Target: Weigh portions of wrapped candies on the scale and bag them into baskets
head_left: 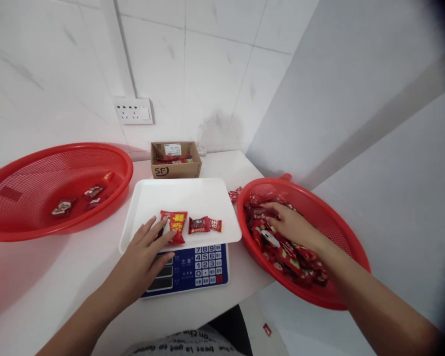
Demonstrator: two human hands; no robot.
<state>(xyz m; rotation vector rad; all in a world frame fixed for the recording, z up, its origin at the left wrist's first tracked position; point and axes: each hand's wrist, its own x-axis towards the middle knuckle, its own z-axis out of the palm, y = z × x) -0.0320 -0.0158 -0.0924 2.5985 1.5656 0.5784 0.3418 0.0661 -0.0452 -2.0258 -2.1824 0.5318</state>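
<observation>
My left hand lies with fingers spread at the front left of the white scale tray. Its fingertips touch or hover over a red snack packet with yellow lettering; contact is hard to tell. To the right of that packet are a small dark red packet and a smaller red packet. My right hand reaches into the right red basket, over a heap of red-wrapped snacks. Its thumb and fingers are apart, and nothing shows between them.
Under the tray sits a blue scale keypad. A cardboard box with packets stands behind it. The left red basket holds several packets. Red dotted wrappers lie beside the right basket. A red packet is on the floor.
</observation>
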